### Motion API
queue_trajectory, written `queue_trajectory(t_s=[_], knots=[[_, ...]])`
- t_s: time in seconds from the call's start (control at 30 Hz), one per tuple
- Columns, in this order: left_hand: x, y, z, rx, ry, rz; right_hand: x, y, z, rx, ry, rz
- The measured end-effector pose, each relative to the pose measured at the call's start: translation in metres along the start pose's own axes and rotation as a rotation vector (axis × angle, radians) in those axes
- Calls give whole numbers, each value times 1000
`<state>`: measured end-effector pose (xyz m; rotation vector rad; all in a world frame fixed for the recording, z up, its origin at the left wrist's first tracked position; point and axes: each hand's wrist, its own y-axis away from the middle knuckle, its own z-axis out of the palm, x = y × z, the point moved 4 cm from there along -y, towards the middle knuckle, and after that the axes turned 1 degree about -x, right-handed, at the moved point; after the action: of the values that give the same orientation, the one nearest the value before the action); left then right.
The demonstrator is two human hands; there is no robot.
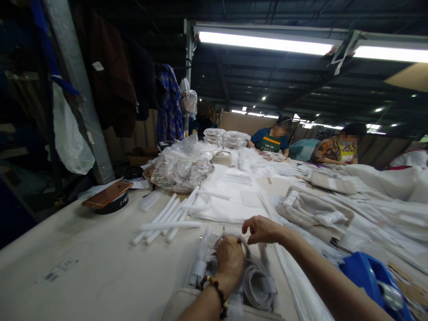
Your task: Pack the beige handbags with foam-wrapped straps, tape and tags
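Observation:
A beige bag [182, 303] with clear plastic wrapping and a coiled pale strap [257, 285] lies at the table's front edge. My left hand [231, 256], with a beaded bracelet on its wrist, is closed at the top of the bag's contents, around a part of the pale handle; its fingertips are partly hidden. Just right of it, my right hand [262, 229] hovers over the handle, fingers curled and apart, with nothing visible between them.
White foam tubes [167, 218] and a phone [109, 195] on a black round object lie left. Beyond are a plastic-bag heap [180, 165] and white sheets [227, 178]. Another beige bag [310, 211] and a blue tape dispenser [374, 281] are right. Two people work at the far side.

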<state>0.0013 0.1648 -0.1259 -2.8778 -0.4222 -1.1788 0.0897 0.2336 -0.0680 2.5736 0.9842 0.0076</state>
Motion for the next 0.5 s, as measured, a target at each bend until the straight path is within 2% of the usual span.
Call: queue_trajectory(t_s=[0.27, 0.4, 0.5], knots=[[2, 9, -9, 29, -31, 87, -29, 23, -7, 70, 236, 111], [1, 12, -12, 9, -8, 128, -40, 30, -2, 57, 234, 143], [0, 11, -13, -35, 12, 172, -40, 33, 2, 36, 182, 171]])
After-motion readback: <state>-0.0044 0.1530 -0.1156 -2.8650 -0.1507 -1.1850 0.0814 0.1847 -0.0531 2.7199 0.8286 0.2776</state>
